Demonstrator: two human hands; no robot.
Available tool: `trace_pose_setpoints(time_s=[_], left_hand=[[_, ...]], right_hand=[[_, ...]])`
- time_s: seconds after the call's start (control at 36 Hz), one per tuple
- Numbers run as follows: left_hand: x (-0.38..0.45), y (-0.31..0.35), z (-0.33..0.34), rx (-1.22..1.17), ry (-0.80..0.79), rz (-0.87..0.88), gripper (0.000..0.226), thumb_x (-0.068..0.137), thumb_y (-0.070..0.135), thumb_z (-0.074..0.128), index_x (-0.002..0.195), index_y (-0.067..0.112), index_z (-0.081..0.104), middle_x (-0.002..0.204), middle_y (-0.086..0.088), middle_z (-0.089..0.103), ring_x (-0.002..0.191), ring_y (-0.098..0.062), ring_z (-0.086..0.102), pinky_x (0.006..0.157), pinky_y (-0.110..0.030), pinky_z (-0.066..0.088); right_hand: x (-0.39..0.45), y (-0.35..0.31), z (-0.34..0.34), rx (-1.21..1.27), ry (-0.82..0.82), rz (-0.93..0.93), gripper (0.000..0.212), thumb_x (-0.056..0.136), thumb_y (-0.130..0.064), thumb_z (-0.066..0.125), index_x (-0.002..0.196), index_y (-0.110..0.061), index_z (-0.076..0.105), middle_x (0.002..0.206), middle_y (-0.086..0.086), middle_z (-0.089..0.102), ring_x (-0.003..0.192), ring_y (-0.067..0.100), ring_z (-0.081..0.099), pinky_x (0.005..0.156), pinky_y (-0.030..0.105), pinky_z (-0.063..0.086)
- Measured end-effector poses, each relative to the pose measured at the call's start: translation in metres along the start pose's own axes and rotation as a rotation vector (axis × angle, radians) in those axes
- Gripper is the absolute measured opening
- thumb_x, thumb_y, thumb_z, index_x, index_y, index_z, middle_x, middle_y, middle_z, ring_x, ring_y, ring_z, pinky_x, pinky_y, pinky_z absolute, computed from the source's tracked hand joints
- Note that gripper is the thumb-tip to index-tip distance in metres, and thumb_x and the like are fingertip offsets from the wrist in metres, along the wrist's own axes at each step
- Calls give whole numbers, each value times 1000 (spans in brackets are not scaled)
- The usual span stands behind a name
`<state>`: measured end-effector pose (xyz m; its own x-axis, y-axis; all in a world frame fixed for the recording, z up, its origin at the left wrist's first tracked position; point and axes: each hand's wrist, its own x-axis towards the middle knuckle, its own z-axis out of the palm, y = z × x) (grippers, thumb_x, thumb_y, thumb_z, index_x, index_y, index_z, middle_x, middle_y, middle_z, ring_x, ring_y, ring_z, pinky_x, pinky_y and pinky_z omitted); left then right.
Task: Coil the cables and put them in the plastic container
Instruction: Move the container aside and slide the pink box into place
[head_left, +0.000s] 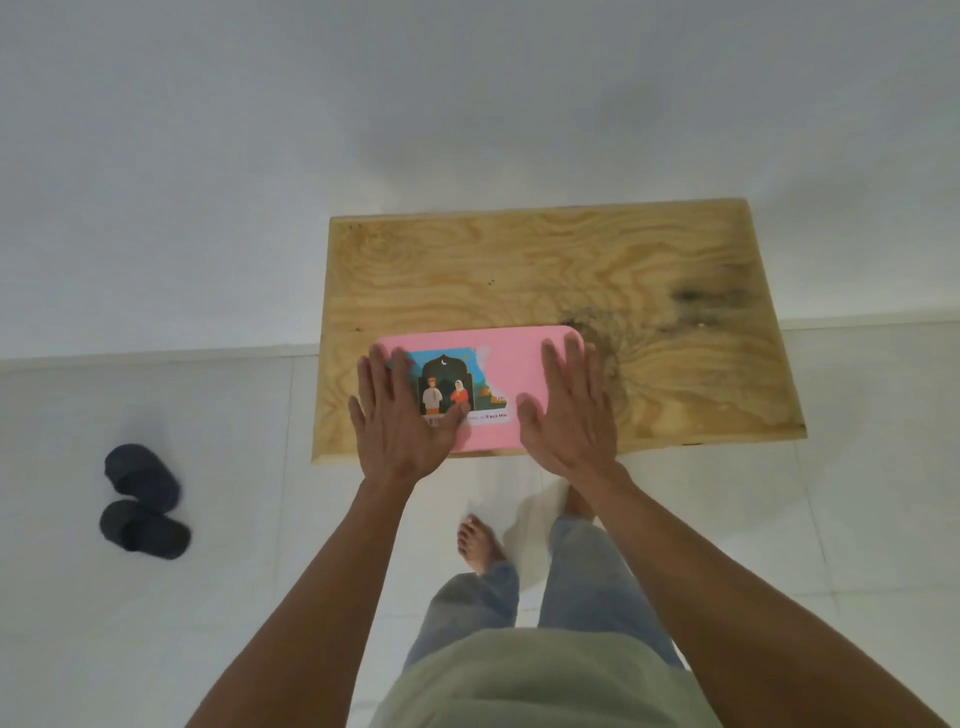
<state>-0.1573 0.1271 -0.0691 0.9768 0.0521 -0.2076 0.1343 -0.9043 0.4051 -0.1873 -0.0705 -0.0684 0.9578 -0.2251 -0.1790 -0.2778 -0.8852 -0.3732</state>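
A pink plastic container with its lid on sits at the near edge of a plywood desk, toward the desk's near left corner. The lid is pink with rounded corners and carries a partly torn picture label on its left half, showing two small figures under a dark arch with a crescent moon; a strip of small print runs below it, too blurred to read in full.

The left hand lies flat, palm down, on the left end of the lid, fingers spread and covering part of the label; its grip is apart and clamped on nothing. The right hand lies flat on the right end of the lid in the same way, fingers straight and spread, grip apart. Both forearms are bare.

No cables show on the desk; whether any lie inside the closed container cannot be told.

Below the desk's near edge, a bare foot and grey-blue jeans stand on the white tiled floor. Well to the left of the desk, a pair of dark slippers rests on the floor.
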Motion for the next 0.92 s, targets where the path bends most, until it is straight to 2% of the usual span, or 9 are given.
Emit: trace_pose_setpoints(time_s=[0.08, 0.19, 0.28, 0.42, 0.5, 0.61, 0.69, 0.78, 0.92], left_hand=[[-1, -3, 3, 49, 42, 32, 107, 81, 76, 50, 159, 17, 8, 169, -9, 2, 155, -26, -1, 121, -56, 17], [-2, -8, 7, 104, 106, 64, 104, 82, 78, 42, 158, 15, 13, 167, -13, 12, 154, -29, 9, 115, -53, 30], [-2, -8, 11, 127, 126, 62, 100, 85, 76, 42, 159, 15, 13, 167, -12, 12, 155, -28, 9, 110, -51, 35], [0, -8, 15, 101, 168, 78, 98, 86, 72, 49, 158, 13, 18, 166, -14, 16, 154, -29, 11, 103, -51, 44], [0, -9, 15, 55, 187, 76, 99, 84, 74, 51, 155, 11, 24, 166, -12, 19, 154, -28, 13, 107, -47, 43], [0, -12, 16, -12, 212, 72, 97, 80, 76, 52, 151, 12, 32, 165, -11, 23, 153, -28, 18, 111, -44, 38], [-2, -12, 12, 4, 199, 70, 97, 78, 77, 51, 151, 16, 34, 164, -12, 24, 151, -31, 21, 107, -50, 40], [-8, -10, 7, -2, 157, -18, 95, 75, 82, 51, 150, 29, 31, 163, -12, 21, 147, -34, 26, 101, -54, 41], [-12, -5, 4, -176, 102, -104, 91, 73, 75, 65, 148, 35, 31, 162, -10, 18, 141, -35, 32, 105, -52, 41]], right_hand=[[-1, 2, 8, -22, 36, -21, 73, 93, -49, 37, 156, -21, 15, 165, 6, 5, 152, 31, 6, 117, 49, 24], [1, 7, 17, -63, 122, -81, 70, 95, -48, 39, 154, -14, 23, 164, 13, 13, 150, 35, 11, 121, 44, 19], [4, 11, 25, -41, 225, -146, 68, 95, -44, 45, 151, -7, 32, 160, 19, 22, 148, 40, 17, 121, 46, 20], [7, 15, 32, 3, 311, -177, 68, 95, -45, 47, 149, -6, 36, 159, 20, 25, 148, 40, 19, 121, 45, 21], [7, 16, 35, 42, 324, -165, 67, 94, -46, 49, 147, -6, 39, 159, 18, 26, 148, 38, 21, 122, 43, 19], [4, 15, 33, 74, 314, -123, 66, 93, -51, 51, 147, -13, 42, 159, 13, 28, 146, 35, 27, 122, 29, 10], [0, 10, 26, 84, 295, -66, 64, 92, -56, 52, 146, -22, 44, 160, 6, 28, 143, 31, 34, 117, 35, 25], [-9, 3, 19, 131, 219, 64, 65, 90, -64, 49, 147, -34, 39, 163, -6, 20, 140, 29, 36, 103, 42, 43], [-12, 0, 19, 269, 202, 83, 66, 90, -56, 57, 146, -24, 44, 163, -1, 21, 145, 20, 28, 118, 42, 28]])
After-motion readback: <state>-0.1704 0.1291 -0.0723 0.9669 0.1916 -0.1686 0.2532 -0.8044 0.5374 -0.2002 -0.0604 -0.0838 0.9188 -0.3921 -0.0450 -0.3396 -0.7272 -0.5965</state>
